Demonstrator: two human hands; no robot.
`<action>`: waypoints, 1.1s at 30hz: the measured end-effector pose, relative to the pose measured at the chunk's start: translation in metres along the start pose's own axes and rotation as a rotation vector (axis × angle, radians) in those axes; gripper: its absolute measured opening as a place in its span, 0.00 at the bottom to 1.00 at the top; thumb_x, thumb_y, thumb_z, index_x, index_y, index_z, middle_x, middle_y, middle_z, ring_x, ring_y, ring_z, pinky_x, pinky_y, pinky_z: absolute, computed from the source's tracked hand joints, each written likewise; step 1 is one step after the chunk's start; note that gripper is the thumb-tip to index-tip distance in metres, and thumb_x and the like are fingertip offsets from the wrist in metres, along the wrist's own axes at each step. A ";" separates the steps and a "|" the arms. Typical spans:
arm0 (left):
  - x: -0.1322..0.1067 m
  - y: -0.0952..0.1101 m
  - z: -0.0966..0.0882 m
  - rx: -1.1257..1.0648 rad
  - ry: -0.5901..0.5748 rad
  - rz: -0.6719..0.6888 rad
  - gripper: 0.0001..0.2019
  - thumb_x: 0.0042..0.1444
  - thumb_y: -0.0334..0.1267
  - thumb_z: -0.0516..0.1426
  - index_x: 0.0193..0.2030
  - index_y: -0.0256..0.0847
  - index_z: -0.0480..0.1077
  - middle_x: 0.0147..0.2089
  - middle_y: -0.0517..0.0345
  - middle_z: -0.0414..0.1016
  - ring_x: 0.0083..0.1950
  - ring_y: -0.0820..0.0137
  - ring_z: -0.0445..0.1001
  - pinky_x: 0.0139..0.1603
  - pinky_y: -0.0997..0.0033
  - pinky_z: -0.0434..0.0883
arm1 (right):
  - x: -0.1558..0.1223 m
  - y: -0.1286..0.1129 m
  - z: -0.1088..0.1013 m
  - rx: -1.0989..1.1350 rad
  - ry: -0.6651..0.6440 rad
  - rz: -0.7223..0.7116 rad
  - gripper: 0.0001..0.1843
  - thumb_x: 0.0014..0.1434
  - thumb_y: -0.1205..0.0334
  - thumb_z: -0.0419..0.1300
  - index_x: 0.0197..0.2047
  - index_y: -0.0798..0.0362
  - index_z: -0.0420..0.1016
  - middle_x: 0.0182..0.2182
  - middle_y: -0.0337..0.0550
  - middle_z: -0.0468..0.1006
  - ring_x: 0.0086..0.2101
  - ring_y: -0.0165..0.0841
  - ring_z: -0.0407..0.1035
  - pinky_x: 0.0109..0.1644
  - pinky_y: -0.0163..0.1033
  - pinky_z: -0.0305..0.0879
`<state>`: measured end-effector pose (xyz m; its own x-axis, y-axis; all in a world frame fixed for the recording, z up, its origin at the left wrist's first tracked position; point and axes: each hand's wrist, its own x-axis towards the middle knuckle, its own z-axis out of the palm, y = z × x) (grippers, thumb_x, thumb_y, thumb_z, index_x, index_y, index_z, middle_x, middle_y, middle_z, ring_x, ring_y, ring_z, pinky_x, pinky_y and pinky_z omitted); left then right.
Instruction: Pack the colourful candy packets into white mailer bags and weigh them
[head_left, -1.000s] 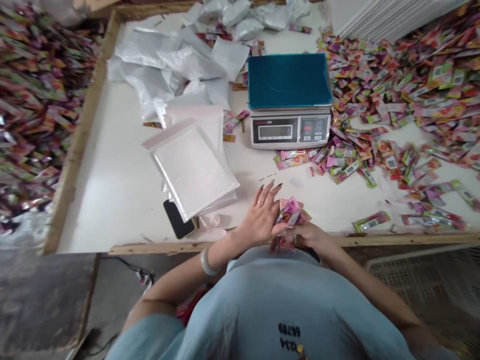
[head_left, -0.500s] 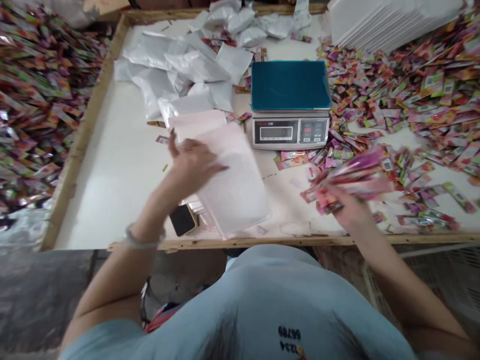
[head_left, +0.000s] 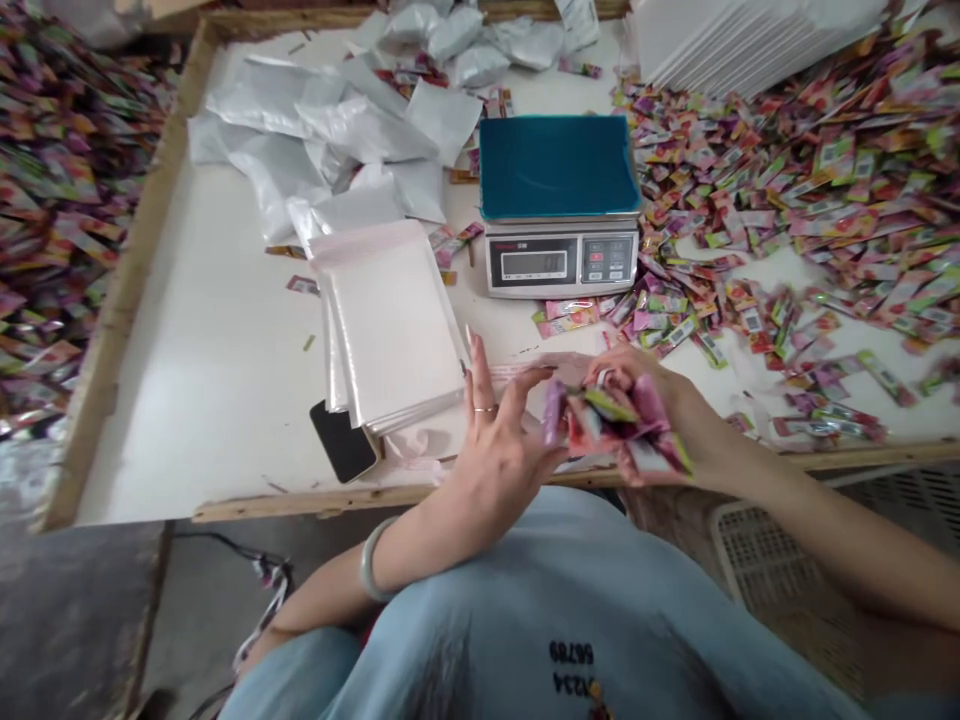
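Note:
My right hand (head_left: pixel 645 385) is closed around a bundle of small colourful sachets (head_left: pixel 611 420), pink, purple and green, close to the table's front edge. Just left of the bundle is my left hand (head_left: pixel 499 450), two fingers raised and another bent toward the sachets. A pale plastic bag with a pinkish edge (head_left: pixel 559 362) shows behind those bent fingers, apparently gripped by them; most of it is hidden. Left of my hands lies a stack of flat white bags (head_left: pixel 397 320). A dark phone (head_left: pixel 343 440) rests partly beneath the stack's lower corner.
A digital scale (head_left: pixel 561 210) with a blue-green top stands beyond my hands. Filled white bags (head_left: pixel 360 125) are heaped at the back left. Loose sachets (head_left: pixel 787 190) cover the right side; another pile (head_left: pixel 71 200) lies beyond the wooden rim (head_left: pixel 142 245). White panels (head_left: pixel 750 45) stand back right.
My left hand has moved right and toward me from the stack of bags. My right hand has brought the sachets left, so both hands now meet near the front edge.

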<state>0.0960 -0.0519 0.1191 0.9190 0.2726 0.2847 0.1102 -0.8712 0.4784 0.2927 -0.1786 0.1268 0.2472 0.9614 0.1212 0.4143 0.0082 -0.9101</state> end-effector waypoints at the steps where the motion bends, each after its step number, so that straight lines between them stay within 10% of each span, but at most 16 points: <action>1: 0.000 0.002 -0.002 -0.016 -0.002 0.034 0.09 0.65 0.36 0.61 0.51 0.44 0.76 0.67 0.41 0.68 0.81 0.35 0.41 0.73 0.17 0.52 | -0.001 -0.006 -0.004 -0.044 -0.072 0.009 0.26 0.50 0.41 0.75 0.46 0.42 0.75 0.41 0.44 0.75 0.42 0.47 0.73 0.46 0.52 0.75; 12: 0.000 0.014 -0.028 -0.045 -0.070 0.202 0.06 0.65 0.30 0.59 0.42 0.45 0.78 0.73 0.47 0.61 0.82 0.43 0.45 0.75 0.30 0.63 | -0.020 -0.054 -0.049 -0.154 -0.211 0.115 0.30 0.49 0.50 0.79 0.55 0.38 0.79 0.49 0.44 0.81 0.49 0.49 0.77 0.52 0.55 0.77; 15: -0.006 0.008 -0.037 -0.056 -0.100 0.163 0.06 0.66 0.32 0.60 0.40 0.46 0.78 0.72 0.51 0.65 0.82 0.45 0.45 0.74 0.35 0.67 | -0.008 -0.007 -0.094 -0.087 -0.190 0.187 0.28 0.50 0.39 0.75 0.51 0.44 0.83 0.45 0.48 0.84 0.46 0.47 0.79 0.53 0.55 0.77; 18: -0.013 -0.005 -0.041 -0.088 -0.155 0.194 0.07 0.66 0.31 0.59 0.41 0.47 0.78 0.66 0.54 0.74 0.81 0.49 0.50 0.74 0.40 0.68 | 0.032 0.086 -0.122 -0.278 0.325 0.369 0.34 0.66 0.38 0.59 0.59 0.59 0.77 0.46 0.61 0.83 0.48 0.46 0.79 0.56 0.57 0.71; 24: -0.009 -0.072 -0.043 -0.053 -0.018 0.055 0.05 0.68 0.35 0.58 0.46 0.46 0.76 0.62 0.51 0.78 0.70 0.54 0.72 0.74 0.37 0.66 | 0.051 0.221 -0.045 -0.613 0.437 0.730 0.52 0.61 0.31 0.59 0.74 0.63 0.58 0.75 0.74 0.46 0.73 0.73 0.38 0.69 0.82 0.39; 29: 0.013 -0.137 -0.042 0.129 0.132 -0.099 0.12 0.71 0.46 0.56 0.54 0.43 0.73 0.64 0.50 0.75 0.69 0.52 0.71 0.73 0.33 0.65 | -0.033 0.200 -0.027 -0.504 0.183 0.596 0.56 0.61 0.28 0.56 0.79 0.53 0.43 0.76 0.66 0.46 0.74 0.64 0.42 0.71 0.74 0.50; 33: 0.031 -0.117 -0.002 0.189 0.305 -0.128 0.21 0.69 0.41 0.58 0.66 0.41 0.65 0.73 0.43 0.64 0.78 0.48 0.56 0.78 0.33 0.54 | -0.054 0.183 -0.030 -0.752 -0.071 0.286 0.59 0.56 0.44 0.66 0.79 0.59 0.42 0.76 0.66 0.47 0.75 0.61 0.38 0.75 0.69 0.43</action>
<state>0.1114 0.0588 0.0738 0.7412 0.4688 0.4805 0.3113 -0.8742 0.3726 0.3816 -0.2373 -0.0341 0.3868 0.9137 -0.1245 0.8281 -0.4036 -0.3889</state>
